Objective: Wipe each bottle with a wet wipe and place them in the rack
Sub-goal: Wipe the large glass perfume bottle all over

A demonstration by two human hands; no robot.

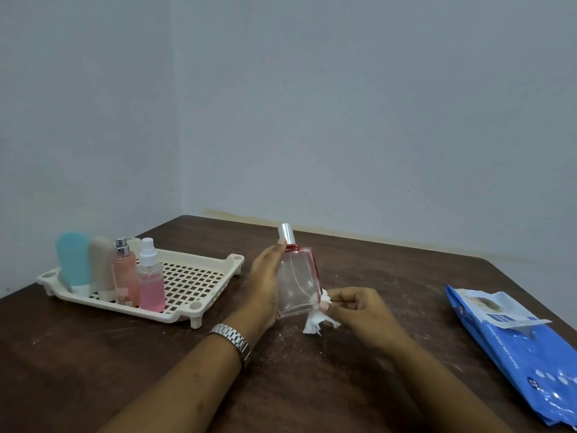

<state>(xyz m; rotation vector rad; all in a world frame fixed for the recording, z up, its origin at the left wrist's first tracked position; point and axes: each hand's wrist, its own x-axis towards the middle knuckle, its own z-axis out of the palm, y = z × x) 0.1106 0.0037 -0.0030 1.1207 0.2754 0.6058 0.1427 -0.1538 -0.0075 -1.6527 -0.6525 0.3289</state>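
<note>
My left hand [263, 281] grips a clear rectangular perfume bottle [296, 281] with red edges and a silver cap, holding it upright over the table's middle. My right hand [359, 310] pinches a crumpled white wet wipe [315, 323] against the bottle's lower right corner. On the left stands the cream perforated rack [193, 276]. Along the rack's left side stand a blue squeeze bottle [74, 260], a beige squeeze bottle [101, 264], a peach spray bottle [125, 273] and a pink spray bottle [151, 278].
A blue pack of wet wipes [512, 342] lies at the table's right edge with its flap lifted. The dark wooden table [390, 270] sits in a corner against grey walls. A metal watch [234, 339] is on my left wrist.
</note>
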